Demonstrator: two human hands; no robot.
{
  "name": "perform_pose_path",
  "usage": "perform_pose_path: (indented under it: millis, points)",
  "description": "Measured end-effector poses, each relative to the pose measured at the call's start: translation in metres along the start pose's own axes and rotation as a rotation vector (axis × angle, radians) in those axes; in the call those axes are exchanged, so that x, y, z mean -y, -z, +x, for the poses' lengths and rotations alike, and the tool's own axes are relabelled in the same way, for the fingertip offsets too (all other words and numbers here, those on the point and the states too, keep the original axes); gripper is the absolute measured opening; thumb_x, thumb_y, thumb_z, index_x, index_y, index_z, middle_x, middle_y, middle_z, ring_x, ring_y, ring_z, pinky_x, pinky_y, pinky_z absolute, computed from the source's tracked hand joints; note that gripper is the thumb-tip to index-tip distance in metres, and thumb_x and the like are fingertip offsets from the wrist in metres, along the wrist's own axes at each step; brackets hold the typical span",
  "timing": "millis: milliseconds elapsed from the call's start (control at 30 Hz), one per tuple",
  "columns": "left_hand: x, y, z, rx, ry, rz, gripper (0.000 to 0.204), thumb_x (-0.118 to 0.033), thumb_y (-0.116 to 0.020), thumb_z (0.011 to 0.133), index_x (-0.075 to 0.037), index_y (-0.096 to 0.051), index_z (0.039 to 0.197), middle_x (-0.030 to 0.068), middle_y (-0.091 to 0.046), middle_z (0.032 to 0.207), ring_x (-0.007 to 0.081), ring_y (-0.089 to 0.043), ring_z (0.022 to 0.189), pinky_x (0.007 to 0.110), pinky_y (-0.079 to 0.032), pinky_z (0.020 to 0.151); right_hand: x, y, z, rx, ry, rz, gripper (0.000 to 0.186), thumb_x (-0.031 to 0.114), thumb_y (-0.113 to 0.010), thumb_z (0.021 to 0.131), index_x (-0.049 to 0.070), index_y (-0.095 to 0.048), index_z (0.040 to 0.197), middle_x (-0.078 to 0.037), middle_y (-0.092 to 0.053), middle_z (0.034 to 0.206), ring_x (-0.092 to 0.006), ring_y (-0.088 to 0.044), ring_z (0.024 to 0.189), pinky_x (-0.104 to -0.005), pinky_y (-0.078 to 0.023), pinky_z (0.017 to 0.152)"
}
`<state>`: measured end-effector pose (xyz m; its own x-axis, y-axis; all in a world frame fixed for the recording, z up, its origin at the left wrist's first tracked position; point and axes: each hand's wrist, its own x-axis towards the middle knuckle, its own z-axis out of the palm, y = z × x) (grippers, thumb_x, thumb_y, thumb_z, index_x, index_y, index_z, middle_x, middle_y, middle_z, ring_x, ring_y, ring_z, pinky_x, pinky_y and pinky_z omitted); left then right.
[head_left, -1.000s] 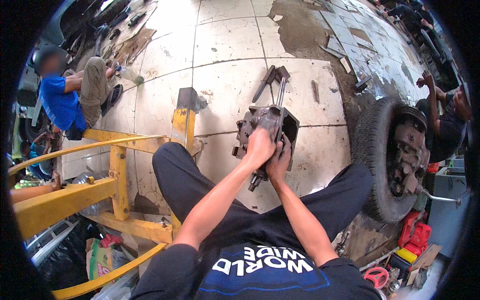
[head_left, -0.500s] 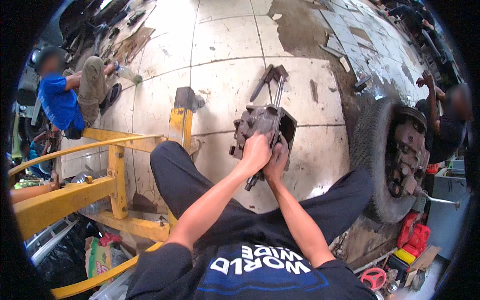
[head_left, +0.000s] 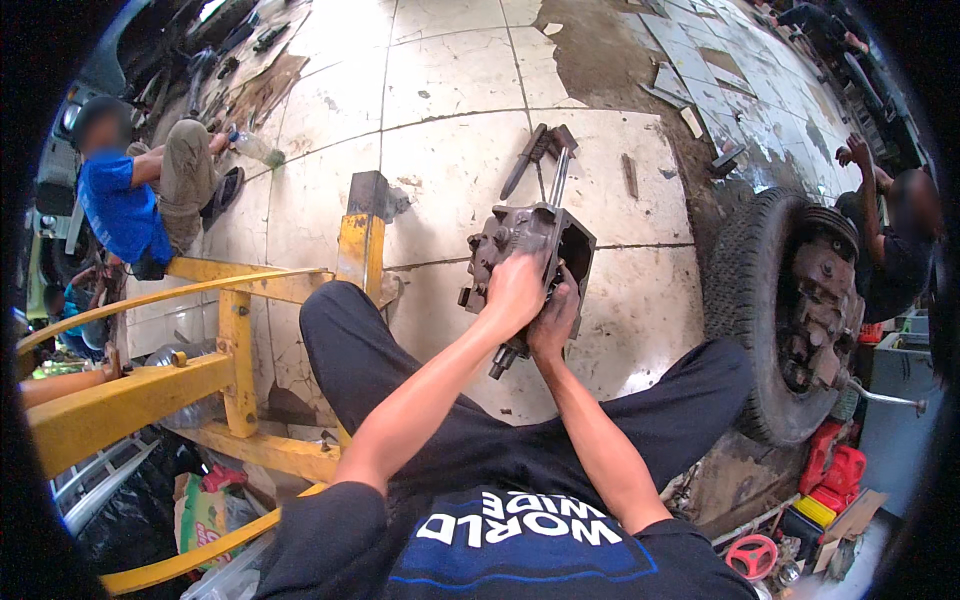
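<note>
So the cracked off-white tiled floor (head_left: 450,150) is taking up most of the view, and the yellow-painted metal frame (head_left: 238,365) is standing along the left. Over on the right, the chunky black rubber tyre (head_left: 735,300) is standing with a rusty brown metal assembly (head_left: 822,275) showing in its middle. None of that is changing from half a second ago, apart from the whole view shifting a hair.

The brown-grey, boxy metal casing (head_left: 535,232) is sitting on the tiles between the person's spread knees, its open side facing right, same spot as before. The left hand (head_left: 515,290) is still bearing on its left part, fingers curling over; the right hand (head_left: 555,315) is staying just beside it, touching the rim of the opening. Fingertips are mostly hiding, so I can't tell if either one's actually clamping on.

Past the casing, a dark, long-handled metal tool (head_left: 524,162) is lying on the floor, unmoved, and a shiny steel rod (head_left: 561,180) is sticking out of the casing's far end.
</note>
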<state>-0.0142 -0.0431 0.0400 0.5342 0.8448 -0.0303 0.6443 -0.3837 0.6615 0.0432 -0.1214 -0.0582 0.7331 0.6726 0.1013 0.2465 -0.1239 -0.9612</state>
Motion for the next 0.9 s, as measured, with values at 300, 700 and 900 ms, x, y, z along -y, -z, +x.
perform_pose_path:
  millis: [300, 700, 900]
  points:
    - [0.013, -0.008, -0.012, -0.034, -0.021, -0.042, 0.015, -0.006, -0.058, 0.078, -0.001, -0.069, 0.086, 0.0263, -0.065, 0.080, 0.0455, -0.065, 0.077, 0.053, -0.053, 0.069, 0.003, 0.002, -0.002, -0.011, 0.067, -0.024, 0.060, 0.044, -0.027, 0.106, -0.005, -0.050, 0.133, -0.026, -0.054, 0.131, -0.0403, -0.048, 0.123, -0.0464, -0.033, 0.106]
    - [0.014, -0.019, 0.027, -0.084, 0.122, 0.060, 0.018, -0.010, -0.061, 0.077, 0.006, -0.068, 0.075, 0.0279, -0.065, 0.079, 0.0455, -0.066, 0.081, 0.052, -0.054, 0.073, 0.003, -0.002, -0.004, 0.006, -0.020, -0.034, 0.063, 0.047, -0.028, 0.105, -0.005, -0.050, 0.133, -0.025, -0.054, 0.133, -0.0405, -0.048, 0.125, -0.0465, -0.033, 0.106]
    - [0.015, -0.011, -0.011, -0.031, -0.018, 0.017, 0.022, -0.014, -0.060, 0.084, -0.005, -0.071, 0.101, 0.0281, -0.064, 0.094, 0.0450, -0.065, 0.083, 0.053, -0.053, 0.072, -0.013, 0.000, 0.003, 0.055, -0.002, 0.035, 0.060, 0.043, -0.030, 0.105, -0.006, -0.052, 0.130, -0.026, -0.056, 0.128, -0.0394, -0.052, 0.119, -0.0463, -0.035, 0.104]
